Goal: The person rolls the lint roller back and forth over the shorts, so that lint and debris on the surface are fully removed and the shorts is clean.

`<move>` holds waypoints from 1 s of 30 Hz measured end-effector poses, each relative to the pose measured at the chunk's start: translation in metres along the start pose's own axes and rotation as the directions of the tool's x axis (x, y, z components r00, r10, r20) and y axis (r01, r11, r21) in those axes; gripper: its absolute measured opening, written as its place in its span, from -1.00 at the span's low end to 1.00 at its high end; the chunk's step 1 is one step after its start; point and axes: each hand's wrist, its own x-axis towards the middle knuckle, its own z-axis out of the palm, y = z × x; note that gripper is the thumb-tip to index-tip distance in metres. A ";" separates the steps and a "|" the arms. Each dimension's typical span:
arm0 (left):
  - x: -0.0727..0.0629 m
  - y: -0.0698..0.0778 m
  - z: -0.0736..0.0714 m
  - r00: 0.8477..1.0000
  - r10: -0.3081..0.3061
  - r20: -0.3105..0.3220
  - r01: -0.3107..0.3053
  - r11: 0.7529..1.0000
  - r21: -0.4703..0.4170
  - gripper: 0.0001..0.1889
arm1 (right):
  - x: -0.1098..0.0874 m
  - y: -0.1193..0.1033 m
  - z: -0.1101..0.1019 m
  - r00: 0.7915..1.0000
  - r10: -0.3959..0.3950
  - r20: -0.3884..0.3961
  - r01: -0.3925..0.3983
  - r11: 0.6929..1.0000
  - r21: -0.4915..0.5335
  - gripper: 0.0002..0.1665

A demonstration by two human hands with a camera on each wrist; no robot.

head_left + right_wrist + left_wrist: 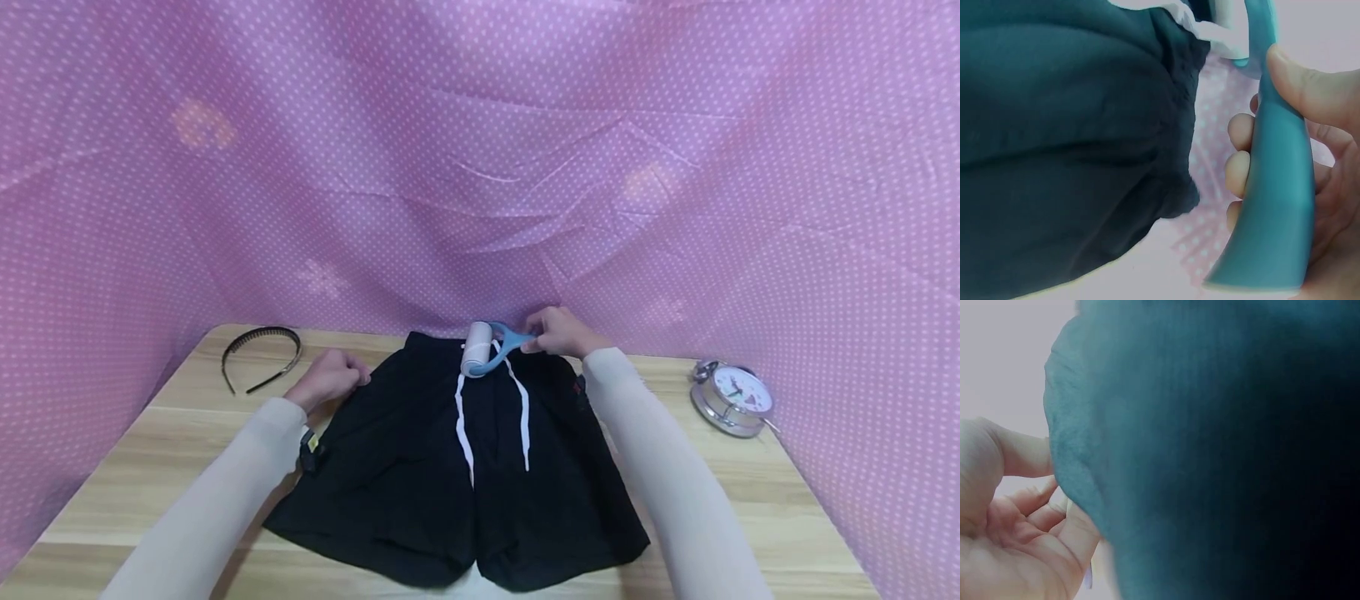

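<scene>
Black shorts (pixel 420 467) lie spread out on the table, waistband away from me and two white drawstrings (pixel 462 429) hanging down the front. My left hand (pixel 332 377) pinches their left side edge; in the left wrist view the thumb (pixel 1029 453) meets the dark cloth (pixel 1079 425) with fingers behind it. My right hand (pixel 557 332) grips the blue handle of a lint roller (pixel 510 340), and its fingers wrap round that handle (pixel 1279 187) in the right wrist view. The roller's white cylinder (pixel 477 346) lies over the middle of the waistband, overlapping the drawstring tops.
A black headband (pixel 261 332) lies at the table's back left. On the right, near the edge, sits a silver alarm clock (pixel 735 398) tilted face up. Pink dotted cloth (pixel 480 167) hangs behind and along both sides of the wooden table (pixel 112 500).
</scene>
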 end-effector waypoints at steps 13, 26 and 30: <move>0.001 -0.001 0.001 1.000 0.013 -0.016 -0.013 1.000 0.007 -0.83 | -0.009 0.008 -0.007 0.998 0.058 0.027 -0.058 0.998 0.014 -0.89; 0.002 -0.002 0.003 1.000 0.002 -0.013 -0.003 1.000 -0.013 -0.82 | -0.011 0.013 -0.009 0.997 0.074 0.029 -0.074 0.997 -0.001 -0.90; 0.002 -0.002 0.003 1.000 0.000 -0.013 0.000 1.000 -0.011 -0.83 | -0.011 0.016 -0.010 0.997 0.074 0.023 -0.074 0.997 -0.005 -0.91</move>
